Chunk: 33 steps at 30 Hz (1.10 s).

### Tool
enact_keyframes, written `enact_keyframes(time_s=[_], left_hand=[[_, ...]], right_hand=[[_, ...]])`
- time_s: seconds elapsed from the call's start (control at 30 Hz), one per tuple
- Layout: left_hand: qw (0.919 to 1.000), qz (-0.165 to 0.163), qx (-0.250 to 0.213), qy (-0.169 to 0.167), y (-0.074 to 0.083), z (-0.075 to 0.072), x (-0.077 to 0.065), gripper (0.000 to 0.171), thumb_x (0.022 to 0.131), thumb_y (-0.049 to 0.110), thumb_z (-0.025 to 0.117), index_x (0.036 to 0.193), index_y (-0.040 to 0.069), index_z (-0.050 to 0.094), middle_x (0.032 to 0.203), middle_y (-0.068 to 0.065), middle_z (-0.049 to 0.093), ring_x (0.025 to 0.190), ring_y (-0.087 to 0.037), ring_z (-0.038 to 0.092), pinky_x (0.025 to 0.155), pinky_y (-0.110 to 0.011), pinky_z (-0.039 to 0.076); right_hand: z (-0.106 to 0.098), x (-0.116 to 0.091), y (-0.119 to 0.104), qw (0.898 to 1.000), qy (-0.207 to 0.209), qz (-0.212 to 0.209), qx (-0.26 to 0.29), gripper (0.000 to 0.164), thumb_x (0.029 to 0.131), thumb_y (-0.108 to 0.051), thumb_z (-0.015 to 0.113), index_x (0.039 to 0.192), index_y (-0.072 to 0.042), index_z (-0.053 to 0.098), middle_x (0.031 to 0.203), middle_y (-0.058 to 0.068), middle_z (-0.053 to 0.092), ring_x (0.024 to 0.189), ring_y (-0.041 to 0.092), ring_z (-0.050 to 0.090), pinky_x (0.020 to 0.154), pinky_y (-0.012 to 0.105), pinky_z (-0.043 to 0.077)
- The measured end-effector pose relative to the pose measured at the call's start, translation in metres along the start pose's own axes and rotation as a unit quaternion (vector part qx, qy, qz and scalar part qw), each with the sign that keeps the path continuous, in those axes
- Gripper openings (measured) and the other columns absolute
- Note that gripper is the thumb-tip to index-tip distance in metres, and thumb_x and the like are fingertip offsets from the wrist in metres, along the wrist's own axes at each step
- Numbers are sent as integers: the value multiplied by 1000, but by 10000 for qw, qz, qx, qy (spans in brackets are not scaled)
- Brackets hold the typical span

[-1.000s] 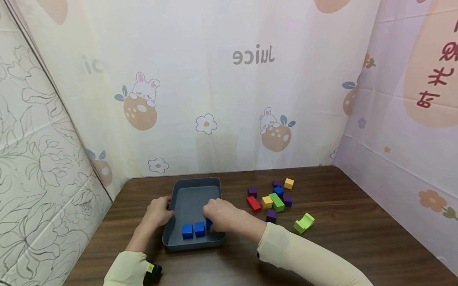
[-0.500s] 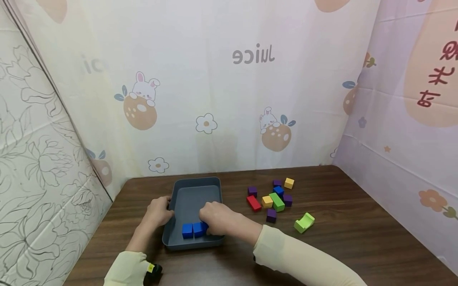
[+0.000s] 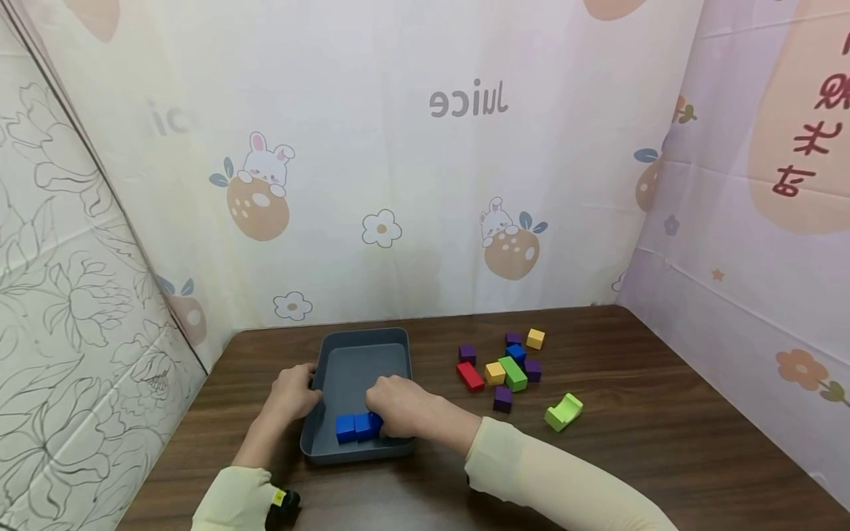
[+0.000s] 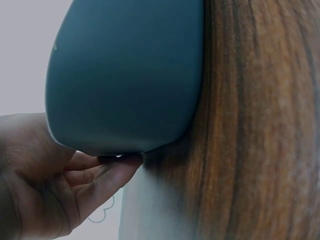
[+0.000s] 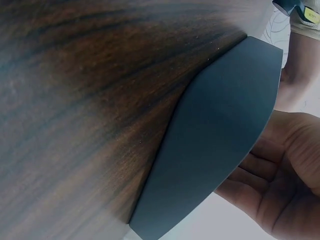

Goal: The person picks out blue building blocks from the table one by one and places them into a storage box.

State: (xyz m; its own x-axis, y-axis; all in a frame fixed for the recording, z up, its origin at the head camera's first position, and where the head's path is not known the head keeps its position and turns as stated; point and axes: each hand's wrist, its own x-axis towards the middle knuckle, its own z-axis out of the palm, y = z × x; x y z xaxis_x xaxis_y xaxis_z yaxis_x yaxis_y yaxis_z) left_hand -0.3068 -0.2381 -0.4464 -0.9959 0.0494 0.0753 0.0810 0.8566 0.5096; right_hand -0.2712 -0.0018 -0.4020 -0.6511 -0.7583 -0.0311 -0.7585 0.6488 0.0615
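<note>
A dark grey tray lies on the wooden table. My left hand grips its left side, thumb over the rim; the left wrist view shows those fingers at the tray's edge. Near the tray's front, two blue blocks sit side by side on its floor. Reaching over the right rim, my right hand pinches a third blue block, mostly hidden by the fingers, at the right end of that row. The tray wall conceals the right fingertips in the right wrist view.
Right of the tray lie a red block, a green block, a blue block, two yellow cubes and several purple cubes. A lime curved block lies nearer. A printed curtain stands behind.
My right hand has moved left and slightly down with its blue block, closing the gaps in the row. The left hand stays on the tray.
</note>
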Motion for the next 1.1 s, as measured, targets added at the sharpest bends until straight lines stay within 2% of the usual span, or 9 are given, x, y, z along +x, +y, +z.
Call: enact_keyframes(time_s=[0.2, 0.43, 0.57, 1.1], left_hand=[[10000, -8, -21, 31, 0, 0, 0, 50, 88, 0, 71, 137, -9, 64, 114, -24, 74, 98, -32, 71, 85, -52, 59], [9999, -11, 146, -5, 2, 0, -2, 48, 91, 2, 71, 136, -11, 62, 116, -26, 72, 107, -40, 70, 93, -59, 55], [9999, 5, 144, 10, 3, -1, -2, 49, 91, 2, 72, 137, -12, 62, 117, -26, 72, 108, -41, 70, 92, -58, 56], [9999, 60, 116, 85, 3, -1, -4, 48, 90, 1, 71, 136, -11, 63, 113, -25, 74, 105, -39, 71, 93, -60, 55]], right_hand=[[1, 1, 1, 10000, -23, -5, 8, 25, 83, -26, 92, 103, -15, 81, 88, -5, 74, 71, 2, 61, 70, 19, 57], [4, 5, 2, 10000, 19, -95, 11, 20, 83, -26, 93, 94, -15, 80, 79, -7, 70, 66, 0, 55, 62, 17, 51], [5, 6, 2, 10000, -7, -92, 17, 21, 83, -26, 93, 94, -15, 80, 79, -7, 70, 65, 0, 54, 61, 17, 50], [1, 4, 2, 10000, -12, -61, 64, 23, 82, -29, 93, 95, -16, 80, 80, -7, 70, 67, 0, 56, 63, 17, 51]])
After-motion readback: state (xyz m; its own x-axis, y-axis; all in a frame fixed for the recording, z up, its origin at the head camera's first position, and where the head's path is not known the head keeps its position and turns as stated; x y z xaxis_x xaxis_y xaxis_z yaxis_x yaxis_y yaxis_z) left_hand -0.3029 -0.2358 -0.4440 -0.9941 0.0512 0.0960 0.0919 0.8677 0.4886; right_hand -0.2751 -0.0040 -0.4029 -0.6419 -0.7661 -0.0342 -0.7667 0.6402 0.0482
